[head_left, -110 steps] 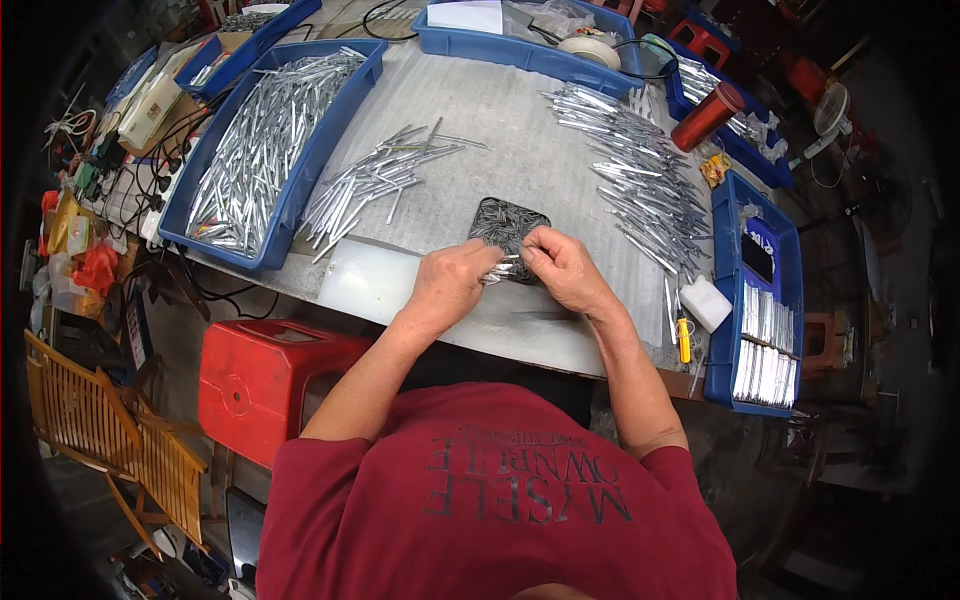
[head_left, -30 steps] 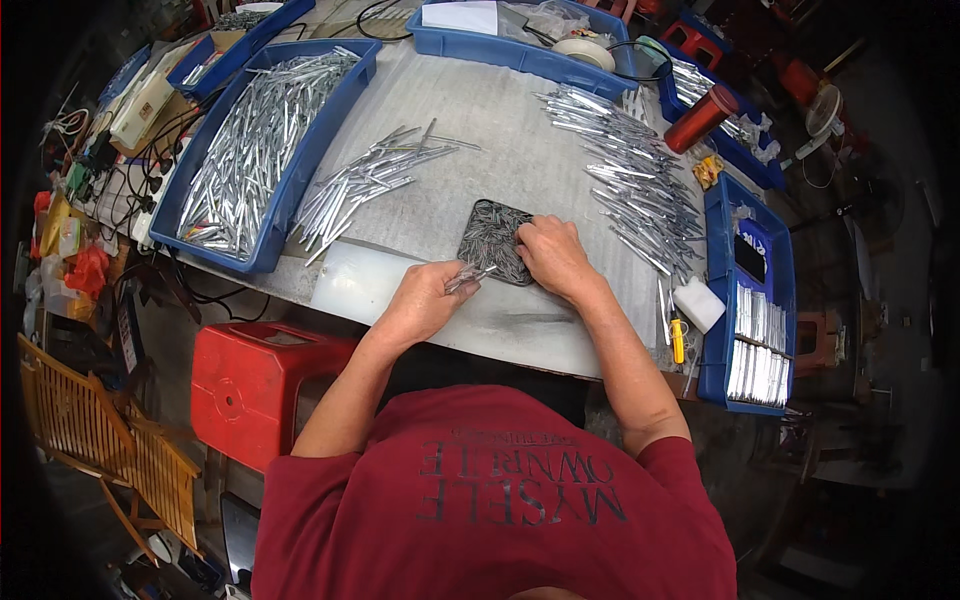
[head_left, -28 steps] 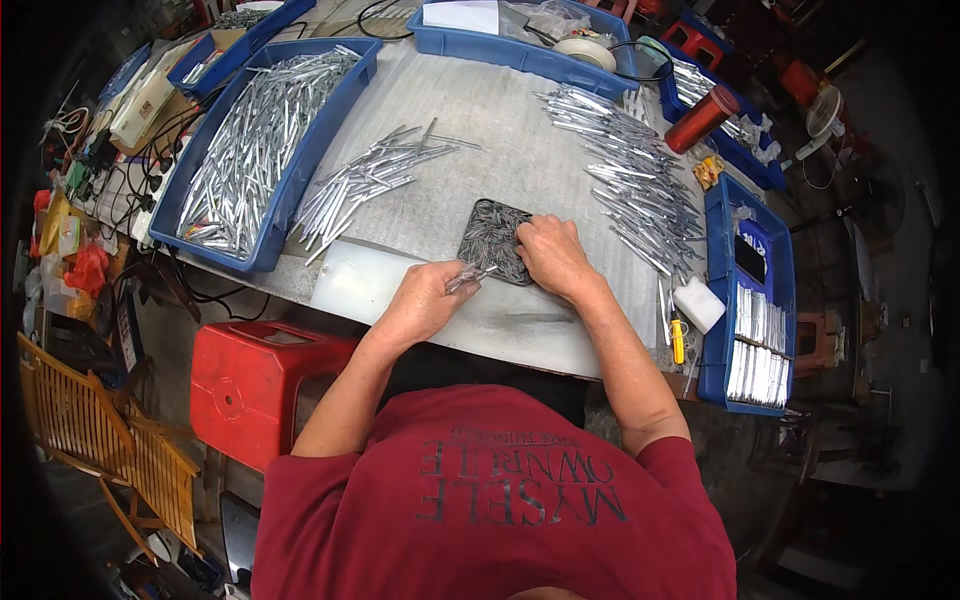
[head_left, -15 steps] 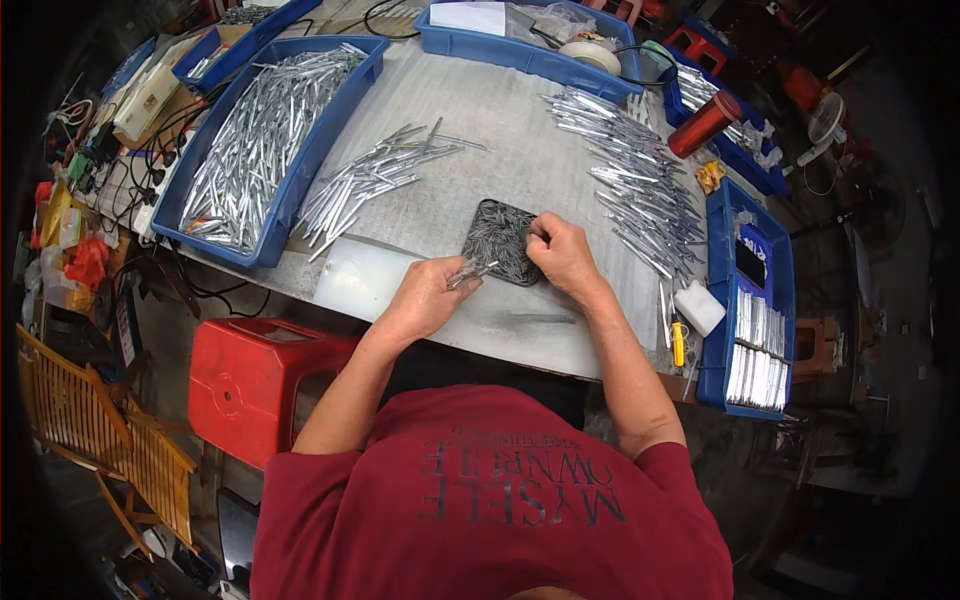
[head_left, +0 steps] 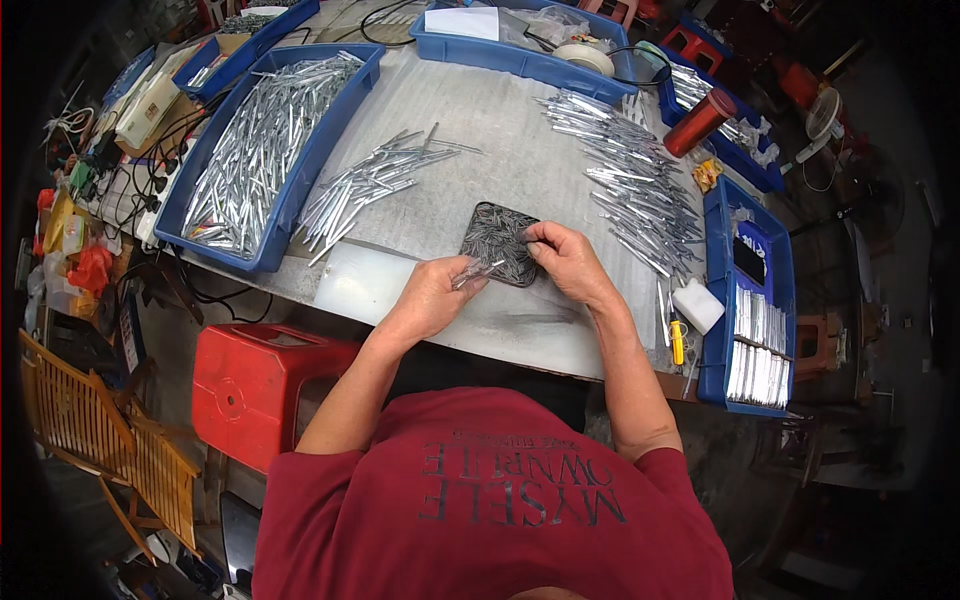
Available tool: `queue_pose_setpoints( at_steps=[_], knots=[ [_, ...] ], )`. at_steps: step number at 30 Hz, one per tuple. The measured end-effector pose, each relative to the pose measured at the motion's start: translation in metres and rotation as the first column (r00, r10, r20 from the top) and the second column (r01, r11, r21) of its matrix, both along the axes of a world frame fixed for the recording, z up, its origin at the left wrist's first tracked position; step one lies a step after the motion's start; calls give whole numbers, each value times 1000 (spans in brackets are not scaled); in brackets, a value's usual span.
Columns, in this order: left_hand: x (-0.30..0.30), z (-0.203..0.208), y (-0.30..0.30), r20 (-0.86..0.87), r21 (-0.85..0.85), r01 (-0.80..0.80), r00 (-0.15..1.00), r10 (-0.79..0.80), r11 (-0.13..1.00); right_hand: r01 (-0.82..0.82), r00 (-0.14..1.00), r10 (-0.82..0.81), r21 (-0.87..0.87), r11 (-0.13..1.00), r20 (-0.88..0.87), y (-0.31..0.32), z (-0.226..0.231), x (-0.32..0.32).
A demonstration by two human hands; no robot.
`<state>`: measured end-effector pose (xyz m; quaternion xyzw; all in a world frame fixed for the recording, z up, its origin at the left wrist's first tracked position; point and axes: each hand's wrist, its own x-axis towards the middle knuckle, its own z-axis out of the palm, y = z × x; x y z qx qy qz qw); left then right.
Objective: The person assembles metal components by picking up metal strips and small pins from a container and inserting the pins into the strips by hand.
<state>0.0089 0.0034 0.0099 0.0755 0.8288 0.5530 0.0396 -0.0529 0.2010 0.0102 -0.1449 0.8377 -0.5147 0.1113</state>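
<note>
My left hand (head_left: 436, 297) is closed around a few short silvery metal rods (head_left: 488, 270), whose tips stick out between thumb and fingers by the near left corner of a small black tray (head_left: 468, 227). Many small dark metal pins (head_left: 492, 235) fill that tray. Over its right side, my right hand (head_left: 566, 262) has thumb and fingertips pinched together at the pins; whatever is between them is too small to make out. A loose pile of silvery rods (head_left: 372, 188) lies to the left, and a larger spread of rods (head_left: 635, 190) to the right.
A blue bin (head_left: 172, 232) heaped with rods stands at the left. Another blue bin (head_left: 470, 52) is at the back. On the right are a red cylinder (head_left: 700, 122), a white block (head_left: 699, 305), a yellow-handled tool (head_left: 678, 342) and a blue bin (head_left: 712, 375) with stacked rods.
My right hand has shifted slightly, its fingers now pinched further out over the pins instead of curled at the tray's edge. My left hand keeps its hold on the rods.
</note>
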Motion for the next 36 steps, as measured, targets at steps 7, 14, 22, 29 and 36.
queue_pose_setpoints(
  at_steps=[7, 14, 22, 29, 36],
  knots=[
    [-1, -4, 3, -39, 24, 23, 999, -23, 999, 40, 986, 35, -430, 902, 165, -7, 9, 14],
    [1, 4, 8, -110, 63, 31, 994, -24, 998, 23, 988, 63, -539, 842, 141, -13, 1, 23],
    [1, 3, 9, -119, 47, 34, 993, -28, 998, 26, 989, 53, -526, 850, 135, -13, 0, 25],
    [0, -3, 15, -299, -23, -25, 954, 16, 999, 87, 995, -43, -576, 813, 90, -20, -6, 28],
    [-1, -2, 18, -342, -24, -54, 939, 42, 998, 92, 996, -91, -463, 882, 23, -21, -3, 29]
  ],
)
